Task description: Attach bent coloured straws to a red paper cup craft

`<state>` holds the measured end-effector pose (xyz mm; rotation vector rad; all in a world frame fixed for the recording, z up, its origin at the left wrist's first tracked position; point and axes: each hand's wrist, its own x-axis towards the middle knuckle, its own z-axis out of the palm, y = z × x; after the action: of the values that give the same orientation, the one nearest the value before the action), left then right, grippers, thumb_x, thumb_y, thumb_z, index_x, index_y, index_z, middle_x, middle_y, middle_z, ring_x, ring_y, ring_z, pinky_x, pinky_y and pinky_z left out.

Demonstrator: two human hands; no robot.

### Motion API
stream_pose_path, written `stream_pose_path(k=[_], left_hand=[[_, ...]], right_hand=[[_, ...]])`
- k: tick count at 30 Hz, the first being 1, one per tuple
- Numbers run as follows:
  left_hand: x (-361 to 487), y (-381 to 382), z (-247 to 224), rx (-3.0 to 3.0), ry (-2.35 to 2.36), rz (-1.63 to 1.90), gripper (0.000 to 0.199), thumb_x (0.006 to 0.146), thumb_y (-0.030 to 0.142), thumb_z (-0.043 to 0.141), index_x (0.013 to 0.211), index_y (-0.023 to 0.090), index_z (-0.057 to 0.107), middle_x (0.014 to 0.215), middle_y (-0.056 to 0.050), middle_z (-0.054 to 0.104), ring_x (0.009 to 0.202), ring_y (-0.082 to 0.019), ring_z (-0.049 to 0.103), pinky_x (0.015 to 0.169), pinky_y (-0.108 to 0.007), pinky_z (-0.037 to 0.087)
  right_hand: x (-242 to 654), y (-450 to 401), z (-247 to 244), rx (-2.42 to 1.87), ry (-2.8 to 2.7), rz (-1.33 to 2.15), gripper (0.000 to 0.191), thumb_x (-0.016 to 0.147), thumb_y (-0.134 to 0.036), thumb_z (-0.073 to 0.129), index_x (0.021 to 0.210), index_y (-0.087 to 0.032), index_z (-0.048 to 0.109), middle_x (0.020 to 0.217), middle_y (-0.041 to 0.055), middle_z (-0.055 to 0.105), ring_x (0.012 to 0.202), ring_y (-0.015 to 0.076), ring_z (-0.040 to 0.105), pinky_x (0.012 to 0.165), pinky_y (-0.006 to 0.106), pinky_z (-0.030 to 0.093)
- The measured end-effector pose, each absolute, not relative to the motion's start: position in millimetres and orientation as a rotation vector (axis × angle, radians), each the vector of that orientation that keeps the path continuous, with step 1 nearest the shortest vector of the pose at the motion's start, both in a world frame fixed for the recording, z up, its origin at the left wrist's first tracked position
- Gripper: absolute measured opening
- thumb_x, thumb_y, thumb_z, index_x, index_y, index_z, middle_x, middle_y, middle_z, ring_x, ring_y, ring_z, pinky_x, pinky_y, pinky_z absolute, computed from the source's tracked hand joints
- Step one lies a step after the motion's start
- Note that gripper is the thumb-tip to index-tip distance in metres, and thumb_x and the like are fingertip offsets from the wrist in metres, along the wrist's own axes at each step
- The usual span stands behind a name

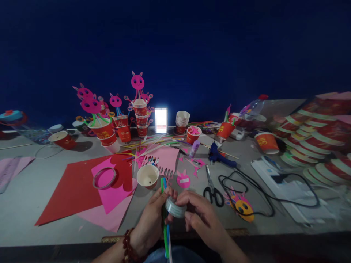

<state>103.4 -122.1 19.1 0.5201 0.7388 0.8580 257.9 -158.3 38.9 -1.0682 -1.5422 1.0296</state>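
Note:
My left hand (pixel 150 223), with a beaded bracelet at the wrist, is closed round a bundle of green and blue strips (pixel 165 230) that hangs past the table's front edge. A roll of clear tape (pixel 175 209) lies against the bundle between my hands. The fingers of my right hand (pixel 201 219) curl round the roll's right side and touch it. Just beyond my hands are a white-lined paper cup (pixel 147 176) and a pink rabbit-eared cutout (pixel 183 179).
Black-handled scissors (pixel 213 195) and a blue glue gun (pixel 219 157) with a looping black cable lie to the right. Red paper (pixel 68 190) spreads on the left. Decorated cups (pixel 142 118) line the back, and stacked cups (pixel 315 135) stand far right.

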Motion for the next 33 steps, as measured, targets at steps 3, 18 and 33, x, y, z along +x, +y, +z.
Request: stream_pose_path(k=[3, 18, 33], left_hand=[[103.5, -122.4, 20.1, 0.517, 0.776, 0.872, 0.03, 0.082, 0.042, 0.074, 0.086, 0.015, 0.062, 0.068, 0.006, 0.056, 0.04, 0.0, 0.037, 0.035, -0.012, 0.026], [104.4, -120.1, 21.8, 0.521, 0.766, 0.89, 0.032, 0.081, 0.043, 0.074, 0.084, 0.015, 0.061, 0.064, 0.008, 0.053, 0.038, -0.001, 0.037, 0.036, -0.014, 0.024], [105.5, -111.4, 30.5, 0.4, 0.692, 0.756, 0.035, 0.071, 0.041, 0.083, 0.076, 0.013, 0.062, 0.053, 0.008, 0.05, 0.035, 0.001, 0.026, 0.034, -0.013, 0.017]], right_hand=[[258.5, -156.1, 41.6, -1.055, -1.566, 1.0, 0.013, 0.077, -0.015, 0.056, 0.085, -0.021, 0.064, 0.087, 0.0044, 0.067, 0.084, 0.0204, 0.064, 0.076, 0.031, 0.052], [257.9, -157.0, 36.6, -1.086, -1.588, 0.975, 0.02, 0.078, -0.012, 0.05, 0.09, -0.021, 0.063, 0.088, 0.0037, 0.066, 0.082, 0.0193, 0.064, 0.075, 0.03, 0.05], [276.5, -157.3, 32.9, -1.023, -1.713, 1.017, 0.044, 0.079, -0.01, 0.061, 0.12, -0.027, 0.064, 0.117, 0.0066, 0.068, 0.102, 0.0218, 0.066, 0.079, 0.029, 0.054]])
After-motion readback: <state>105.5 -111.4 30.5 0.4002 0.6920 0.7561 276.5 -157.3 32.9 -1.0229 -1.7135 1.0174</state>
